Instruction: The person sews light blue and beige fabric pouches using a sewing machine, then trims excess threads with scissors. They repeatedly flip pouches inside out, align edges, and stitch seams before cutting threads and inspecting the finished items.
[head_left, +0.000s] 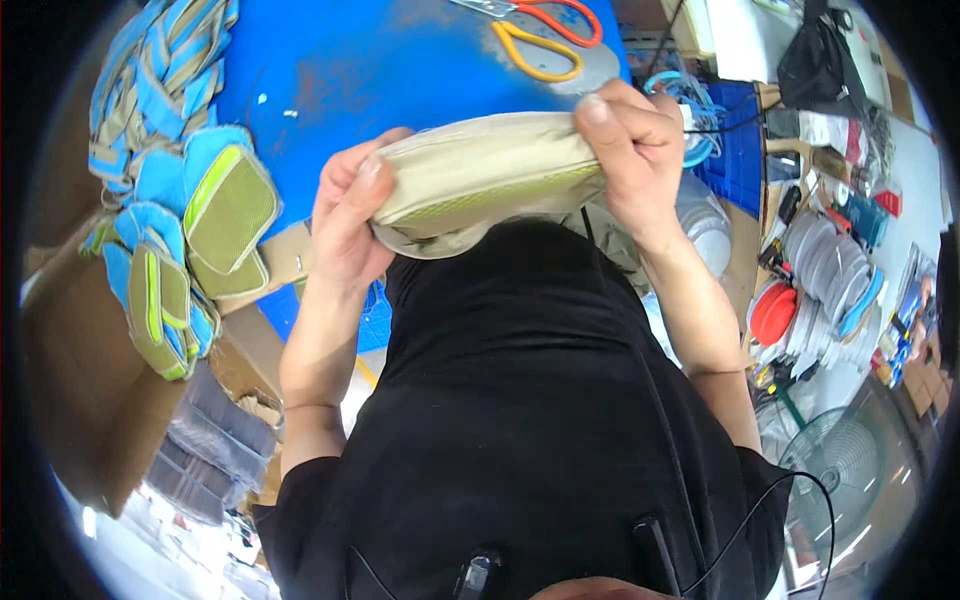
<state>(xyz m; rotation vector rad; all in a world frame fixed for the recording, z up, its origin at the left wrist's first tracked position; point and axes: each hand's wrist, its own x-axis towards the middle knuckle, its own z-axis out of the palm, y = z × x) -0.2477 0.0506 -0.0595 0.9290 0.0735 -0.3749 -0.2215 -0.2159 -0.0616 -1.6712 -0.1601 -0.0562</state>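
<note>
Between my two hands I hold a beige fabric piece with a green mesh panel (490, 165), stretched sideways in front of my body. My left hand (355, 210) grips its left end, thumb on top. At the right end my right hand (635, 150) pinches it, with the thumb over the edge and the fingers behind. More beige-grey cloth (615, 240) hangs below my right hand; whether it joins the held piece I cannot tell. Just past my right hand lie scissors with one orange and one yellow handle (540, 60).
A blue work table (360, 70) spreads ahead. Blue, green and beige sewn pieces (232, 210) are heaped at its left edge, beside a cardboard box (100, 370). To the right stand tape-like rolls (825, 250), a blue crate (730, 150) and a fan (835, 460).
</note>
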